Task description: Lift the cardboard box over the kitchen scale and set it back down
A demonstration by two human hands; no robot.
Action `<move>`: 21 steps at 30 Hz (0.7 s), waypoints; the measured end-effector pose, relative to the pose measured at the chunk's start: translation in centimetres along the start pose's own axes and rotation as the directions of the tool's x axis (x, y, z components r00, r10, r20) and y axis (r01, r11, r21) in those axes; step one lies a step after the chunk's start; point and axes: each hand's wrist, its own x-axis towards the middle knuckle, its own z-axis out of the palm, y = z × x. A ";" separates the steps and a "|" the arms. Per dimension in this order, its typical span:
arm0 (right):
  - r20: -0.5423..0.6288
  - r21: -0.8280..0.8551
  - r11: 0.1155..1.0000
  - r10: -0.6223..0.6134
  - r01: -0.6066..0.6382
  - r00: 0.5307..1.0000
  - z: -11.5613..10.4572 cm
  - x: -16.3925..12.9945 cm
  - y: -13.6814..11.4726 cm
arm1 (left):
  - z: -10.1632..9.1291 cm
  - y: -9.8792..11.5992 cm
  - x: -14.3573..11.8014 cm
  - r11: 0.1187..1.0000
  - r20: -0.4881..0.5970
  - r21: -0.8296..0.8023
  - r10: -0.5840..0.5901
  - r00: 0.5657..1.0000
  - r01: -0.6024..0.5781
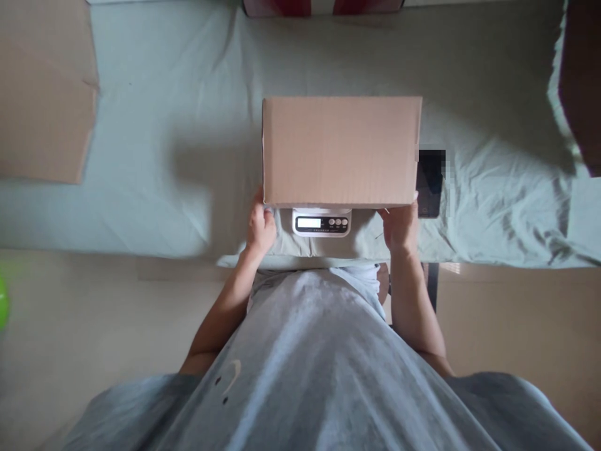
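A closed brown cardboard box (342, 152) is over a white digital kitchen scale (322, 233), hiding most of it. Only the scale's front edge shows, with a lit display whose digits I cannot read and several round buttons. My left hand (261, 227) grips the box at its near left corner, fingers along the side. At the near right corner my right hand (402, 224) holds the box too, its fingers partly hidden beneath. Whether the box rests on the scale or is held just above it, I cannot tell.
A pale green cloth (141, 207) covers the table. Just right of the box lies a dark phone-like slab (429, 188), partly pixelated. Cardboard (44, 100) stands at the left, a dark brown piece (582, 81) at the right, and a red-and-white box (323, 6) at the back.
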 end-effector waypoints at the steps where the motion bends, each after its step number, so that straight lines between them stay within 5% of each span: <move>1: -0.003 -0.003 1.000 -0.008 0.008 1.000 -0.1 -0.1 -0.1 | -0.3 0.4 -0.1 1.000 -0.018 -0.030 0.006 1.000 -0.007; 5: -0.010 -0.046 0.992 -0.118 0.118 0.993 -0.4 -1.1 -1.4 | -1.8 2.6 -1.2 0.984 -0.104 -0.168 0.041 0.994 -0.058; 12: 0.050 -0.128 0.973 -0.187 0.192 0.981 1.6 -2.7 -4.6 | -1.9 5.9 -1.7 0.918 0.005 -0.396 0.036 0.999 -0.031; 21: 0.142 0.034 0.955 -0.296 0.295 0.944 4.8 3.2 -8.5 | -1.4 9.9 6.9 0.875 -0.106 -0.415 0.227 0.968 -0.251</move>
